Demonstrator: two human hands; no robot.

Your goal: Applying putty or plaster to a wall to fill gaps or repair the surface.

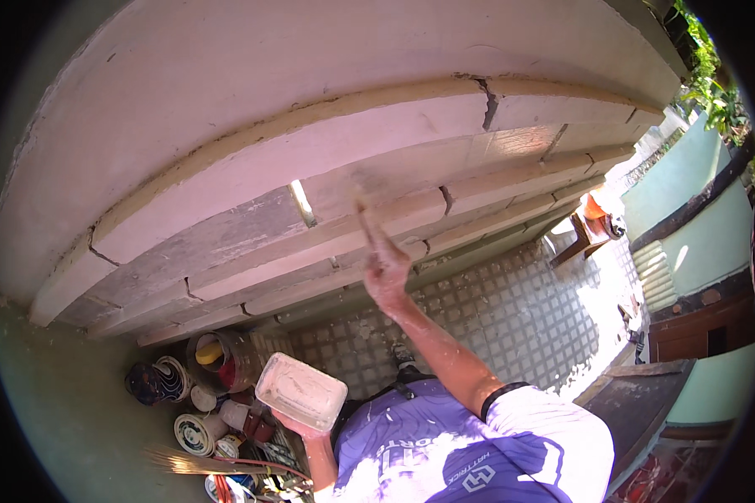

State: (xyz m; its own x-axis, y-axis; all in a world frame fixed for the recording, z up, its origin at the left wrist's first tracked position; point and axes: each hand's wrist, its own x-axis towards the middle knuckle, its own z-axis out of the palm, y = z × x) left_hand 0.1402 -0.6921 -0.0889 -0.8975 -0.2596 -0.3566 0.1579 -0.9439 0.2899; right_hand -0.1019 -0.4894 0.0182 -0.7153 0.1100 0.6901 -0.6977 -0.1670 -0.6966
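Observation:
My right hand (387, 275) is raised in front of the wall and closed round a slim paintbrush (364, 220), its pale tip up by the wall's recessed panel. Whether the bristles touch the surface I cannot tell. Low at my left side, my left hand (304, 426) supports a rectangular plastic tub (342, 406) from below. Pale pinkish paint (304, 390) lies inside the tub. Long ledges (310, 163) painted pale pink run across the wall, with dark cracks and joints. Grey, unevenly coated panels (226, 239) lie between them.
Several buckets and cans (195, 436) crowd the lower left corner, beside a straw broom (172, 459). A large bucket (252, 369) holds yellow and red things. Patterned tiles (478, 335) cover the floor. A wooden stool (575, 243) with an orange object (594, 207) stands at the far right.

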